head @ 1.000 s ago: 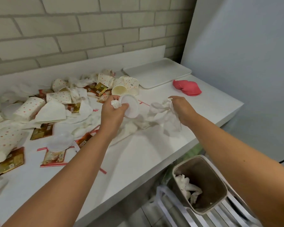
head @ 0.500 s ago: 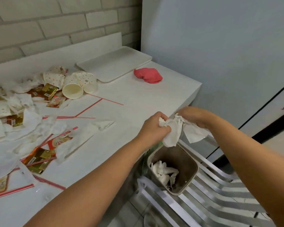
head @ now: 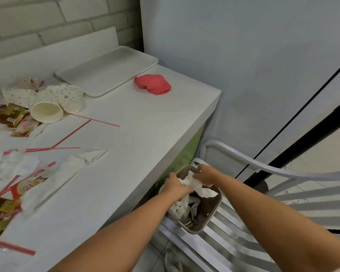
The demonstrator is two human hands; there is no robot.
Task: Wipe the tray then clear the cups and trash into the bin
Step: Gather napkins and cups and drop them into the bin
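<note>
Now our hands [head: 188, 180] are down over the bin [head: 214, 211], both squeezing the tissue wad [head: 194, 183] to drop it in.

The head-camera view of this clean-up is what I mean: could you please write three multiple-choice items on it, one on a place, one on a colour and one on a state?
1. Where does the bin stand?
A. On the table beside the tray
B. On a slatted chair beside the table
C. Under the table, against the wall

2. What colour is the cloth near the tray?
A. Red
B. Blue
C. Yellow

3. What are the left hand and the right hand doing?
A. Resting flat on the table
B. Each lifting a cup
C. Both gripping crumpled tissue over the bin

Answers:
1 B, the bin sits on the chair slats off the table edge.
2 A, the cloth is plainly red.
3 C, both hands clutch the white tissue above the bin's opening.
</note>
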